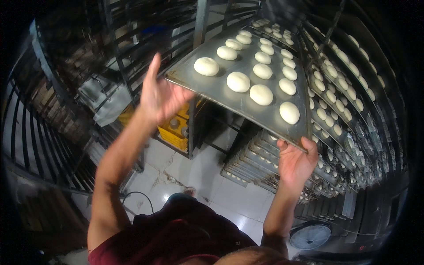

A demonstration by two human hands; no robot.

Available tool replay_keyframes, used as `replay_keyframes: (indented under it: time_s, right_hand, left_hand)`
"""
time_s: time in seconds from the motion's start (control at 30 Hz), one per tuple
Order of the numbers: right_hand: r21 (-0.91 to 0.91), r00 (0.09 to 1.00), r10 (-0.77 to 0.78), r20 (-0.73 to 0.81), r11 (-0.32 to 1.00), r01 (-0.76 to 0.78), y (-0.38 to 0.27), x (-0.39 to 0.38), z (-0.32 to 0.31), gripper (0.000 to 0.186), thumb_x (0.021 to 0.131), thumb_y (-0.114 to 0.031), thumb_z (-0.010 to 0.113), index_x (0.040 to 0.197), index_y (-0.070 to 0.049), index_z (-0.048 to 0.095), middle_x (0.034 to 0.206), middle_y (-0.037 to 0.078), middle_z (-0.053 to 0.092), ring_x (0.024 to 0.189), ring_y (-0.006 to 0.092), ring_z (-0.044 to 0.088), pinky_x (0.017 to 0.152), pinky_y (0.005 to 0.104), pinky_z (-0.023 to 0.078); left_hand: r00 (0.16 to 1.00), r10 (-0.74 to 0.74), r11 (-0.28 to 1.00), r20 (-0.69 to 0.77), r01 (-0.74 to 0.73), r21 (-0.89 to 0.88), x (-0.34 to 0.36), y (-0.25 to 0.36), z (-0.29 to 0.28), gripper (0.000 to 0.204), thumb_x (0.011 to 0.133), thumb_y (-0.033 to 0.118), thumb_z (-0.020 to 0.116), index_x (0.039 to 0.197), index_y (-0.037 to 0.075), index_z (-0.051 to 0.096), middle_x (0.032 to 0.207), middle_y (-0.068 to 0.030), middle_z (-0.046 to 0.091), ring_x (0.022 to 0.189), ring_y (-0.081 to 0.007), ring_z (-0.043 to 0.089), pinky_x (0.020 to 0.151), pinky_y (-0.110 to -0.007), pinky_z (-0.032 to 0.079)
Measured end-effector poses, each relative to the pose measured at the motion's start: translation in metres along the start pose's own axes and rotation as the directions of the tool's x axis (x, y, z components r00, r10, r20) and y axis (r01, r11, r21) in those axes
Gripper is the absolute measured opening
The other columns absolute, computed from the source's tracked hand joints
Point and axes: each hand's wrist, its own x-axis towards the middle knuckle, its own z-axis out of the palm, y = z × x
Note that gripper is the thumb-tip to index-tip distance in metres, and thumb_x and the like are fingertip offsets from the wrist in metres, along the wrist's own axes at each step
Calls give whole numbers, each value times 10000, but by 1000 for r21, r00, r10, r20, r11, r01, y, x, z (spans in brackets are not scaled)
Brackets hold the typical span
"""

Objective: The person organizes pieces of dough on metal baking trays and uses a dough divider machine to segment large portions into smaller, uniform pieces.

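A metal tray (207, 88) with rows of round pale dough pieces (238, 81) slants across the upper middle, its far end among the racked trays. My left hand (161, 99) is at its near left corner, fingers under the edge and thumb raised beside it, holding it from below. My right hand (295, 161) grips the near right corner with fingertips on the rim. More trays of dough (331, 92) are stacked in rack tiers right beside and behind this tray.
Black metal racks (42, 141) curve along the left. Behind my left hand are yellow crates (172, 137) and a metal frame (192, 148). Below lies a tiled floor (207, 168) with a cable (145, 196). Further tray stacks (251, 163) stand underneath, and a round grey disc (309, 234) is at lower right.
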Motion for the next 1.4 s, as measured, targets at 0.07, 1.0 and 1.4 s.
replay_keyframes:
  time_s: [0.07, 1.0, 1.4]
  right_hand:
    - [8, 1000, 14, 1, 1000, -14, 6, 26, 3, 537, 849, -112, 550, 1355, 57, 489, 1228, 202, 655, 1050, 363, 683, 750, 499, 633]
    - [-793, 648, 494, -579, -157, -589, 227, -235, -179, 477, 964, -286, 691, 1355, -29, 599, 1252, 134, 692, 1156, 222, 651, 1013, 372, 504]
    - [-409, 594, 360, -719, 472, -781, 257, -610, -117, 392, 969, -370, 581, 1146, -36, 687, 994, 125, 709, 948, 245, 637, 874, 406, 495]
  left_hand:
    - [957, 68, 990, 283, -101, 102, -7, -26, -24, 805, 993, 604, 484, 1445, -47, 345, 1208, -224, 611, 1025, -304, 679, 962, -412, 572]
    - [816, -248, 922, 523, 32, 386, 57, -178, -79, 603, 1037, 198, 570, 1528, -15, 293, 1358, -168, 564, 1237, -241, 576, 1067, -392, 475]
    - [-761, -627, -313, -170, 46, 949, -311, -312, -162, 448, 1062, 330, 480, 1350, -4, 559, 1385, -127, 587, 1253, -236, 565, 1089, -353, 420]
